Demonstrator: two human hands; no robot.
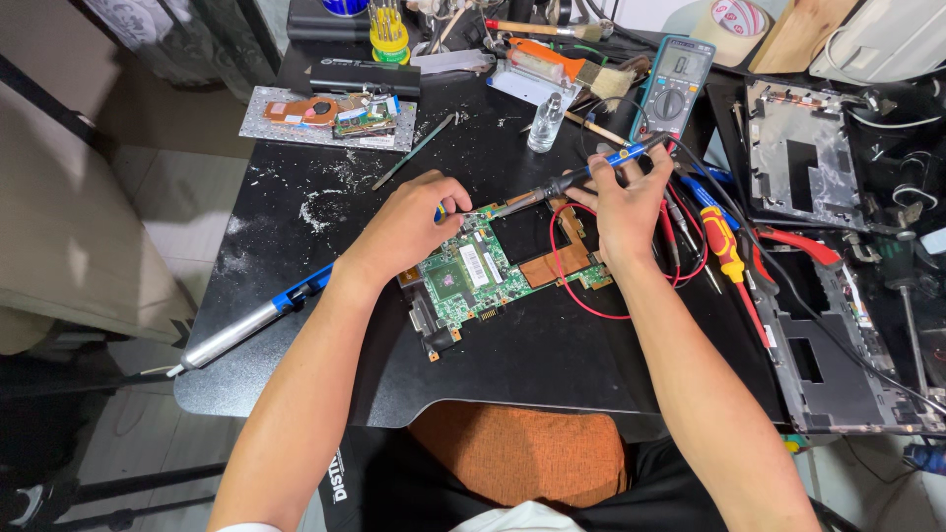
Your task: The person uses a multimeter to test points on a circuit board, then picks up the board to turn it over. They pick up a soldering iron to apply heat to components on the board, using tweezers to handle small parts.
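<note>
The right hand (pixel 623 202) is gripping a soldering iron (pixel 581 177), pen-style, its tip touching the top edge of the green board (pixel 473 276). The left hand (pixel 409 227) is resting curled on the board's left edge, pinching something small that I cannot make out. The board is lying flat at the middle of the black table (pixel 296 197), with a red wire (pixel 576 296) looping over its right side. A desoldering pump (pixel 251 320) is lying left, screwdrivers (pixel 724 251) right, a multimeter (pixel 673 84) behind.
</note>
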